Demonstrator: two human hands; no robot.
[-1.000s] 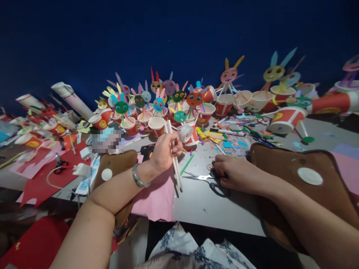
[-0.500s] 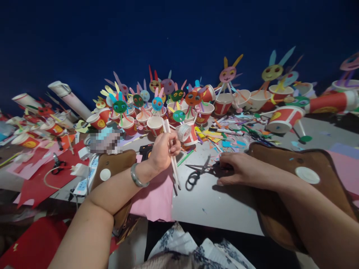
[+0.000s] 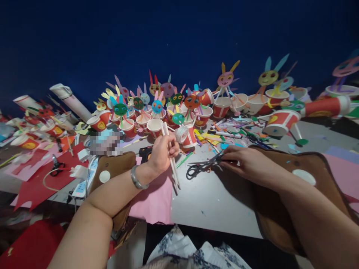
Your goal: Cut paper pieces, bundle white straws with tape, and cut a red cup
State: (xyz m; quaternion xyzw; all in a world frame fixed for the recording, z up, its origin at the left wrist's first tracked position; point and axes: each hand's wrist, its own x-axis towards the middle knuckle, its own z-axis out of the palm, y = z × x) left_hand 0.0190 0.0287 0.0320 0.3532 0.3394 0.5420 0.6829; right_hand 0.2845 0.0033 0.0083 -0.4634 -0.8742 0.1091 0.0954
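Nearest, the white sticks (image 3: 174, 173) look light and stiff; we'd hold mid-length. Our left hand (image 3: 163, 154) is closed round them. Black scissors (image 3: 209, 164) look stiff, smooth; we'd take the loops. They lie left of our right hand (image 3: 244, 162), fingers curled at their right end; can't tell if gripped. Farther: 1 tape roll (image 3: 181, 134), paper cups (image 3: 155, 128).

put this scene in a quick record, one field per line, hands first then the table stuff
left hand grip: closed around white sticks; tape roll beside it
right hand grip: at dark scissors; held or merely touched, unclear
between hands: thin green stick on the grey table
near left wrist: pink sheet
further back: red-and-white paper cups, many with rabbit-eared faces
behind everything: dark blue backdrop
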